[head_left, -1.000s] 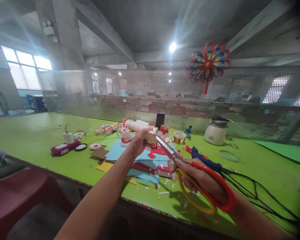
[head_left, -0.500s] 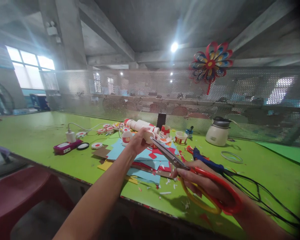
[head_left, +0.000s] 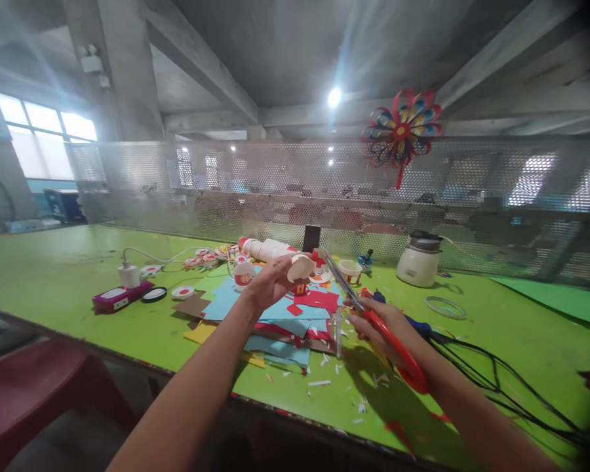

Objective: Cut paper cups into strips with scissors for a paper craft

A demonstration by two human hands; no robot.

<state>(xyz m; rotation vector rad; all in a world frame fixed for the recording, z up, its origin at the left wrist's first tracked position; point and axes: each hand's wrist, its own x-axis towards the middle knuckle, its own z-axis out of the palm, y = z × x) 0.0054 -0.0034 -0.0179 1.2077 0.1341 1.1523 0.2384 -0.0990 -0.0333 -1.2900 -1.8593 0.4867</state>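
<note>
My left hand [head_left: 270,283] pinches the paper cup [head_left: 299,267] above the counter [head_left: 496,341], while my right hand [head_left: 381,328], fingers wrapped through the scissors [head_left: 358,305], holds the blades angling up-left, tips just right of the cup.

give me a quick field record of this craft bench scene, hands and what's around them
left hand: holds a paper cup up off the table
right hand: grips red-handled scissors, blades pointing up beside the cup
under hands: stack of coloured paper sheets, paper scraps
table: green table
behind: white kettle, paper pinwheel on mesh screen
</note>
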